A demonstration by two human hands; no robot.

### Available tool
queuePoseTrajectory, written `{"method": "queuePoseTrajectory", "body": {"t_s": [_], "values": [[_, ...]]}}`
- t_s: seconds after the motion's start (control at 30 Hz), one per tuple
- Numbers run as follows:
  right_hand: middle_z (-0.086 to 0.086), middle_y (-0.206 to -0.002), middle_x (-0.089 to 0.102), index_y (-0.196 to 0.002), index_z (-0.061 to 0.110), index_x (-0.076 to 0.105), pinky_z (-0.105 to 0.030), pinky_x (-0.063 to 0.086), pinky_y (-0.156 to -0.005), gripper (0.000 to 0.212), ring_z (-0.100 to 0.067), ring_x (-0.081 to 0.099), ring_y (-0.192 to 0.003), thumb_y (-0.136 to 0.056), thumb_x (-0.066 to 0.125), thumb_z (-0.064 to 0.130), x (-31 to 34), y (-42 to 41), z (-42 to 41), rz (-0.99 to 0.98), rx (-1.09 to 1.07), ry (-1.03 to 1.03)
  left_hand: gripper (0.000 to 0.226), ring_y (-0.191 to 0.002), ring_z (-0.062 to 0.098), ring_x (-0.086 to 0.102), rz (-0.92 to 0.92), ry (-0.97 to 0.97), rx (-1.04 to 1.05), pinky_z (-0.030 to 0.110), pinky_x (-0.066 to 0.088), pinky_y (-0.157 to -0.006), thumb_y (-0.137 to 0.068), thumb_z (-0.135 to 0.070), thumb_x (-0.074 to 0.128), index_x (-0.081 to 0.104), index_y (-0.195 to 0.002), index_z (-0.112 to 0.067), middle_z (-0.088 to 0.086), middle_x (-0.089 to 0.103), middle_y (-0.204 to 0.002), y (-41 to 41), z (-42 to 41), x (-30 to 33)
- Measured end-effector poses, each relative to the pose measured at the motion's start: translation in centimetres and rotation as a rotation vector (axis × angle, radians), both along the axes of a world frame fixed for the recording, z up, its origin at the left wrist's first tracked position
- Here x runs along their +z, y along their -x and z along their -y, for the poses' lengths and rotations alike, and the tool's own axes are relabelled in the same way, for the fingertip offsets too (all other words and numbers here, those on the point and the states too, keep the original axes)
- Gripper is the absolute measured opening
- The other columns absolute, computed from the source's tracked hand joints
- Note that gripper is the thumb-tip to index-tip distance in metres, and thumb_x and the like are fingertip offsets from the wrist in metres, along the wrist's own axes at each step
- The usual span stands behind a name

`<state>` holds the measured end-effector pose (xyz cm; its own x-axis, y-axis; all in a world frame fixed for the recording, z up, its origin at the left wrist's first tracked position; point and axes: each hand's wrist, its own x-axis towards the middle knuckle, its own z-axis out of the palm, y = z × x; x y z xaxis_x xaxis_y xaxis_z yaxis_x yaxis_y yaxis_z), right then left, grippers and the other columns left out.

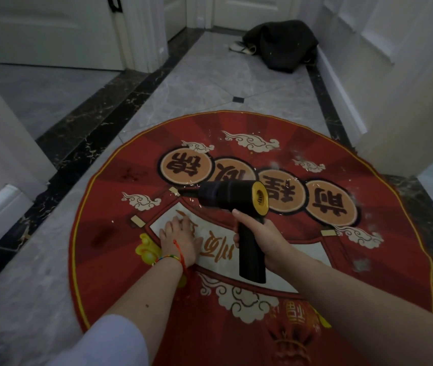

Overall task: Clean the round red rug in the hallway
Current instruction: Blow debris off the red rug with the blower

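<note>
**Handheld vacuum held over the red rug**

The right hand (258, 240) grips the black handle of a handheld vacuum (239, 207), fingers curled round it, thumb up near the barrel. The barrel lies roughly level above the rug, its yellow-ringed end turned toward the right and its dark nozzle pointing left and far. No brand or label can be read on the tool.

The left hand (179, 237) rests flat on the rug, fingers spread and straight, holding nothing. Its wrist wears one multicoloured braided bracelet (169, 258) and a red string.

The round red rug (109, 223) lies on the grey marble floor (204, 85) and fills the near middle of the view, edged by a thin yellow line. It bears four orange discs (186, 167) in a row, each with one dark Chinese character, seen upside down; they are hard to read with certainty. A cream scroll panel (162, 220) under the left hand carries orange brush characters, partly covered. White cloud motifs are scattered round the rug, at least six in view. Small pale flecks (313, 167) lie on its far right part.

At the far end of the hallway a dark bag (281, 43) slumps against the right wall, with a pale shoe (241, 47) just beside it.
</note>
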<state>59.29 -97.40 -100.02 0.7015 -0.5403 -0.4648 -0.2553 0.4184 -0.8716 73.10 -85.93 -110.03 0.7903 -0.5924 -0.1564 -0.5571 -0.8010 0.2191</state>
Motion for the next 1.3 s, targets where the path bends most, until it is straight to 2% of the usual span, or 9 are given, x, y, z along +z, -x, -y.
{"method": "queuePoseTrajectory", "body": {"t_s": [0.2, 0.47, 0.7, 0.83, 1.3], "values": [[-0.008, -0.070, 0.058, -0.093, 0.004, 0.061, -0.032, 0.050, -0.057, 0.028, -0.019, 0.059, -0.060, -0.081, 0.073, 0.026, -0.3, 0.3, 0.0, -0.024, 0.005, -0.016, 0.073, -0.140, 0.029, 0.021, -0.038, -0.032, -0.028, 0.042, 0.017, -0.115, -0.091, -0.049, 0.048, 0.019, -0.149, -0.016, 0.011, 0.018, -0.154, -0.3, -0.3, 0.0], [-0.007, -0.071, 0.061, -0.095, 0.005, 0.064, -0.034, 0.050, -0.064, 0.030, -0.020, 0.061, -0.064, -0.080, 0.073, 0.030, -1.2, -0.4, -0.2, -0.044, -0.030, -0.015, 0.079, -0.141, 0.031, 0.017, -0.050, -0.083, -0.069, 0.043, 0.016, -0.116, -0.089, -0.053, 0.051, 0.016, -0.149, -0.016, 0.013, 0.013, -0.156, -0.5, -0.7, -0.6], [-0.006, -0.070, 0.059, -0.091, 0.005, 0.062, -0.029, 0.052, -0.054, 0.026, -0.017, 0.060, -0.060, -0.084, 0.069, 0.029, -1.4, -0.8, -0.5, -0.031, -0.046, -0.051, 0.078, -0.142, 0.031, 0.014, -0.069, -0.090, -0.049, 0.044, 0.016, -0.115, -0.089, -0.053, 0.052, 0.016, -0.149, -0.017, 0.011, 0.010, -0.157, -0.5, -0.4, -0.7], [-0.007, -0.071, 0.060, -0.093, 0.004, 0.062, -0.031, 0.052, -0.059, 0.028, -0.019, 0.061, -0.062, -0.083, 0.071, 0.029, -1.6, -1.7, -0.5, -0.024, -0.058, -0.060, 0.077, -0.142, 0.031, 0.013, -0.069, -0.082, -0.041, 0.044, 0.015, -0.115, -0.089, -0.053, 0.052, 0.017, -0.148, -0.018, 0.010, 0.011, -0.156, -0.5, -0.4, -0.8], [-0.008, -0.071, 0.060, -0.095, 0.006, 0.063, -0.031, 0.051, -0.060, 0.028, -0.018, 0.061, -0.061, -0.084, 0.069, 0.031, -1.5, -2.3, 0.1, -0.040, 0.016, -0.020, 0.081, -0.143, 0.029, 0.011, -0.081, -0.078, -0.075, 0.043, 0.014, -0.116, -0.088, -0.058, 0.050, 0.015, -0.150, -0.021, 0.010, 0.009, -0.157, -1.0, -1.1, -0.4]]}}
